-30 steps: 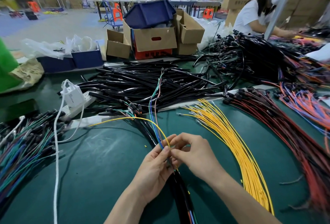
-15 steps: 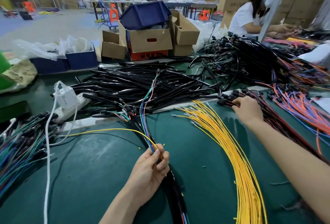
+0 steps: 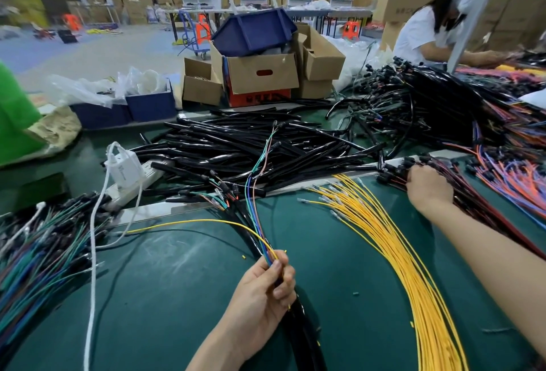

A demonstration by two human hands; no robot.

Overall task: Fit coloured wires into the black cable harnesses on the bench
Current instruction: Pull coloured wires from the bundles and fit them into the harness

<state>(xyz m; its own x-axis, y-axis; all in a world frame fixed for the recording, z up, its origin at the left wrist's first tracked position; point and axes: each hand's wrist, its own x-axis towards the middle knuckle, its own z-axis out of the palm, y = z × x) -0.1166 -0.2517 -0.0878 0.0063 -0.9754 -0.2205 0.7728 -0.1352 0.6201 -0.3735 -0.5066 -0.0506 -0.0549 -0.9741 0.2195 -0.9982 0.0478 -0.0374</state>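
Harness (image 3: pixel 304 341) gripped in left hand (image 3: pixel 264 285), wire ends fanned ready for next insertion. Right hand (image 3: pixel 428 190) on red wires (image 3: pixel 487 223), probably selecting one; grip hidden, cannot tell.

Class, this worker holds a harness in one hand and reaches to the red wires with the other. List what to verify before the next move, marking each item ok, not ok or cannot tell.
1. Harness held firm: the left hand grips the black harness near its wire end. Ok.
2. Yellow wire seated: one yellow wire leaves the harness end, but how far it goes in is hidden. Cannot tell.
3. Hand at the next supply: the right hand rests on the red wires. Ok.
4. A single red wire picked out: the fingers are hidden among the wires. Cannot tell.
5. Loose yellow wires lie apart from the harness. Ok.
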